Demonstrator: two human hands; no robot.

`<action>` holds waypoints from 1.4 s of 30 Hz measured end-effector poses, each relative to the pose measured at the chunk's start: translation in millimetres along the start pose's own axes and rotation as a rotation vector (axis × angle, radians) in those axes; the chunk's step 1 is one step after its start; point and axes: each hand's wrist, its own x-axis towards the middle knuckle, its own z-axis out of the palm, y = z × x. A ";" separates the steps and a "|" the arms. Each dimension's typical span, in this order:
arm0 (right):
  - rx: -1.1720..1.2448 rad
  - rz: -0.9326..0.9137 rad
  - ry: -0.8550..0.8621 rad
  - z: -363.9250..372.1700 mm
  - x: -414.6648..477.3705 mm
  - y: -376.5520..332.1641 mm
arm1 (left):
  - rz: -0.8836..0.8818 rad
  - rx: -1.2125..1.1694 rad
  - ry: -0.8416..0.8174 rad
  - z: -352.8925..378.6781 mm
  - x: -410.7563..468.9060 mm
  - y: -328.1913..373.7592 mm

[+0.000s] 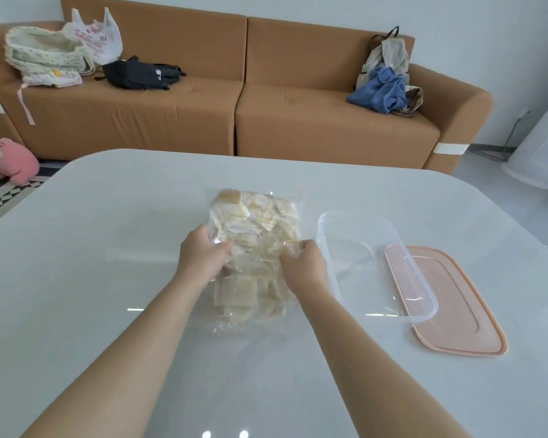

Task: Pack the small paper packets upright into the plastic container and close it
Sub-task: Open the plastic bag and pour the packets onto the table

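A brown sofa (298, 121) spans the far side. On its left end lie a floral cloth bag (45, 55), a white plastic bag (98, 36) and a black pouch (133, 72) — on its right end, a backpack (388, 53) above blue fabric (378, 93). A pink plush toy (11, 161) sits on the floor, far left.

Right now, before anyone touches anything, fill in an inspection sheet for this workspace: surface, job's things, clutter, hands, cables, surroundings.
Surface: glossy pale table, showing light reflections.
Job's things: clear bag of paper packets lying mid-table; clear plastic container to its right, open and empty; pink lid lying flat on the container's right.
Clutter: nothing seen on the table.
Hands: left hand and right hand both grip the bag's plastic.
Cables: one cable runs down the wall at far right.
Surroundings: brown sofa holding bags and clothes; pink plush toy on the floor at left.
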 end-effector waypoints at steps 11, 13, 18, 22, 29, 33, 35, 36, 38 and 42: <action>0.336 -0.453 -0.008 -43.2 -63.2 -7.1 | 0.431 -0.347 -0.003 -20.1 -65.8 19.8; 0.345 -0.434 -0.032 -35.7 -65.7 3.9 | 0.371 -0.349 -0.057 -18.2 -75.5 14.6; 0.319 -0.348 -0.056 -26.3 -55.1 11.3 | 0.218 -0.289 -0.103 -13.0 -72.5 6.7; 0.200 -0.254 -0.133 -21.7 -50.5 24.7 | 0.074 -0.231 -0.165 -6.5 -75.0 -9.6; 0.192 -0.231 -0.059 -6.8 -46.6 29.1 | 0.131 -0.150 -0.164 -5.6 -65.1 -5.0; 0.207 -0.222 0.035 -12.1 -44.7 29.0 | 0.200 -0.129 -0.009 -3.4 -62.5 -1.6; 0.199 -0.241 0.061 -15.1 -46.2 27.6 | 0.250 -0.158 0.044 -4.5 -64.5 4.3; 0.200 -0.252 0.065 -16.6 -47.6 25.7 | 0.269 -0.178 0.060 -5.4 -66.6 8.7; 0.216 -0.272 0.067 -21.7 -48.7 22.2 | 0.307 -0.195 0.069 -7.6 -68.7 14.4; 0.255 -0.289 0.014 -31.3 -47.7 19.9 | 0.320 -0.148 -0.149 -17.1 -60.0 9.9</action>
